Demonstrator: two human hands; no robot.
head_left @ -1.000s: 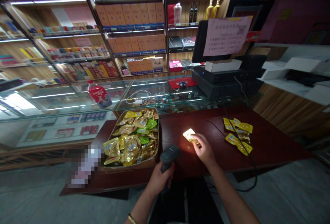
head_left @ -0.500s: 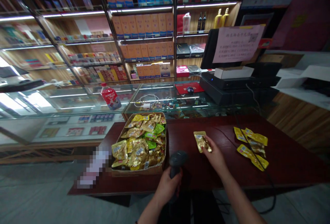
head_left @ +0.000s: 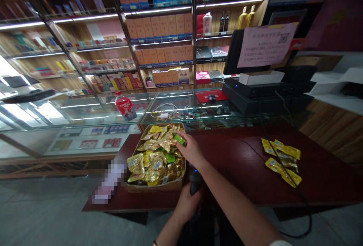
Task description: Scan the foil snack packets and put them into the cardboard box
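A dark handheld barcode scanner [head_left: 195, 180] stands upright in my left hand [head_left: 187, 204], whose fingers wrap its handle; a small blue light shows on its top. My right hand [head_left: 191, 147] reaches over the right side of a cardboard box [head_left: 159, 188] full of foil snack packets. Its thumb and forefinger look apart, with a green packet [head_left: 179, 139] showing between them. Just left of the fingertips lies a gold packet [head_left: 166, 142]; whether the thumb still touches it I cannot tell. Another green packet [head_left: 170, 158] lies lower in the box.
Several yellow and gold packets [head_left: 283, 163] lie on the dark red table [head_left: 232, 166] at right, crossed by a black cable [head_left: 307, 215]. Behind are a glass counter [head_left: 181, 100], a red-labelled bottle [head_left: 125, 106], a mouse [head_left: 211, 97] and a monitor [head_left: 234, 53].
My right hand has moved left from mid-table to the box, carrying over the gold packet it held. The scanner in my left hand is turned differently. The packets at right have stayed put.
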